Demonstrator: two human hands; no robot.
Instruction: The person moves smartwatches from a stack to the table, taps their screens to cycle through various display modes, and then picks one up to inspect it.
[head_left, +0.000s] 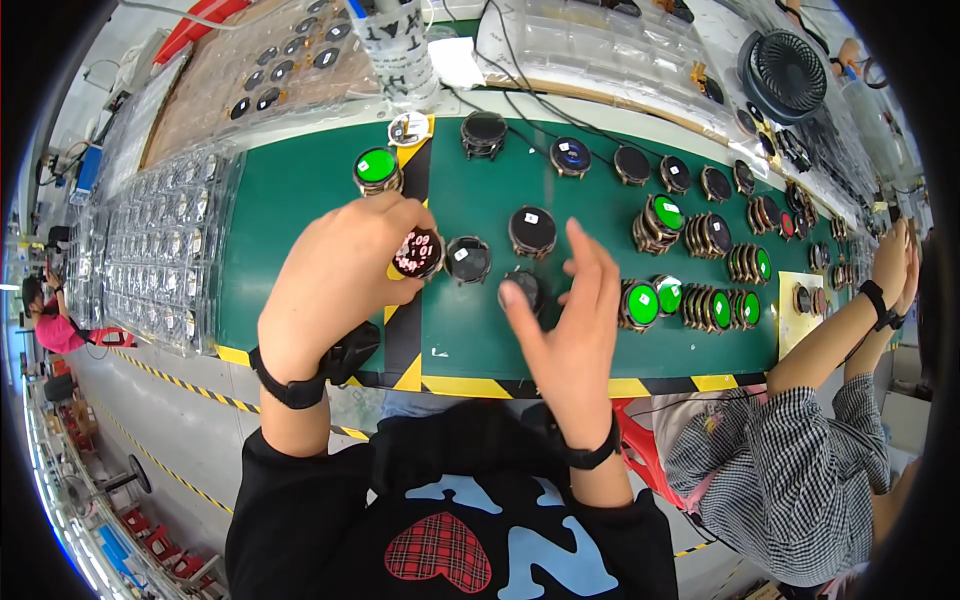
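Round smartwatch bodies without straps lie on the green mat (300, 230). My left hand (345, 265) is closed on a smartwatch with a lit dark display showing digits and pink patterns (418, 254). To its right rests a dark smartwatch with a small white sticker (468, 260). My right hand (578, 335) has its fingers spread, the thumb over the edge of another dark smartwatch (524, 288); I cannot tell if they touch. Just beyond it sits a black-faced smartwatch (532, 230). A green-faced smartwatch (377, 168) lies beyond my left hand.
Stacks of green-faced and dark watches (708, 305) fill the mat's right side. Clear trays of parts (150, 250) stand at left. Cables (520, 75) cross the back edge, with a black fan (785, 75) at far right. A co-worker's arms (840, 330) reach in at right.
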